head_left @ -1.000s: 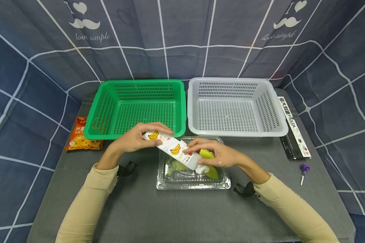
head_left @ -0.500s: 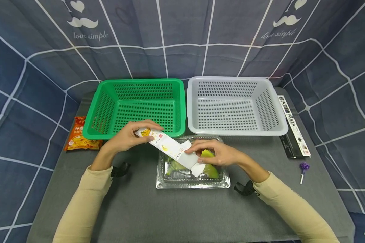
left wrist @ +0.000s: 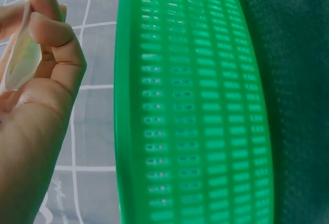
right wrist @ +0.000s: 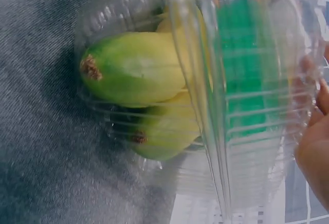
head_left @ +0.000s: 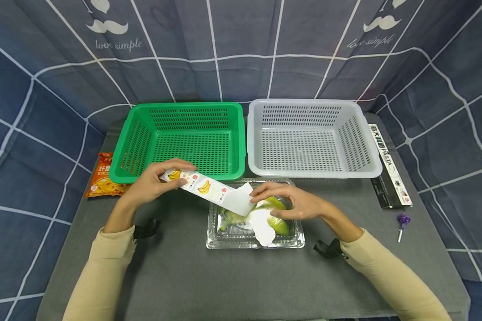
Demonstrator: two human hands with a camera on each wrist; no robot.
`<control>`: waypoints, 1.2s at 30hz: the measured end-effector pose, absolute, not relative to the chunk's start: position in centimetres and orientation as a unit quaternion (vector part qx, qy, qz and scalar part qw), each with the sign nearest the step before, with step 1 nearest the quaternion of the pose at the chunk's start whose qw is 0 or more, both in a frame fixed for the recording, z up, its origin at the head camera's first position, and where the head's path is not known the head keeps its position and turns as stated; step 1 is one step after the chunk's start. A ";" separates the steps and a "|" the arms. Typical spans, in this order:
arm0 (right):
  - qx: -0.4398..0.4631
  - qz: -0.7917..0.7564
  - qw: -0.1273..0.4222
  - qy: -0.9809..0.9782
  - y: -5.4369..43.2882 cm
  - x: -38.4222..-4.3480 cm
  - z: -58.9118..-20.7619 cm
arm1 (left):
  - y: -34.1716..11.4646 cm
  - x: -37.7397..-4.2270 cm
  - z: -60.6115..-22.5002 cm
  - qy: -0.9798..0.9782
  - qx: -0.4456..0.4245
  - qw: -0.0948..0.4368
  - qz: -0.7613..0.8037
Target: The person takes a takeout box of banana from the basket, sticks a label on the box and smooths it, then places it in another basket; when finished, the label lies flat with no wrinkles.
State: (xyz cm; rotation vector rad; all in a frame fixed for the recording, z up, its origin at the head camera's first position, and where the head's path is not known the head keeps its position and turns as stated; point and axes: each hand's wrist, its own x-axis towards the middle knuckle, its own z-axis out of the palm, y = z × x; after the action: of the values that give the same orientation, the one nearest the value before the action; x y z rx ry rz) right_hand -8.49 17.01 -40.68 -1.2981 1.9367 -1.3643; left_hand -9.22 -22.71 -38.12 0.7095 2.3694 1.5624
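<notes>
My left hand point(head_left: 148, 180) pinches one end of a long paper strip point(head_left: 205, 187) printed with bananas, above the green basket's front edge. The left wrist view shows a curled whitish edge point(left wrist: 25, 54) of the strip in the fingers. The strip slopes down right to a bare white end, and a white flap point(head_left: 262, 229) hangs over a clear plastic fruit box point(head_left: 225, 243). Green-yellow fruit point(right wrist: 136, 67) lies inside the box. My right hand point(head_left: 297, 203) is over the box, fingertips at the strip's white end, thumb and fingers apart.
A green basket point(head_left: 184, 106) and a light grey basket point(head_left: 313, 174) stand behind the box. An orange snack bag point(head_left: 103, 178) lies far left. A pasta box point(head_left: 389, 167) and a purple lollipop point(head_left: 403, 219) lie on the right.
My left hand has moved left with the strip, which now stretches longer and shows more white at its right end. The white flap has dropped lower over the box. My right hand has shifted slightly right.
</notes>
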 end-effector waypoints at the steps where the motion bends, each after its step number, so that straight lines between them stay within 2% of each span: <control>1: -0.471 -0.490 0.211 0.702 17.1 -8.4 -40.7 | -23.0 -9.0 -38.2 0.810 0.238 0.104 0.526; 20: -0.527 -0.335 0.127 0.771 17.7 -6.0 -41.6 | -29.2 -5.1 -39.6 0.827 0.195 0.041 0.526; 29: -0.492 -0.352 0.139 0.784 17.7 -5.7 -41.7 | -29.9 -4.4 -40.2 0.831 0.182 0.042 0.524; 36: -0.522 -0.330 0.112 0.779 17.7 -5.4 -41.8 | -30.3 -3.9 -40.1 0.840 0.155 0.047 0.517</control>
State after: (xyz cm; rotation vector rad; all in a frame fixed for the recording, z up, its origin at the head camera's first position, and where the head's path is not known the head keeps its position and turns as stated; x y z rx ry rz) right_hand -5.40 17.69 -41.83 -1.5321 2.2866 -0.9687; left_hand -3.88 -30.27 -40.09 0.4722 2.5636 1.5785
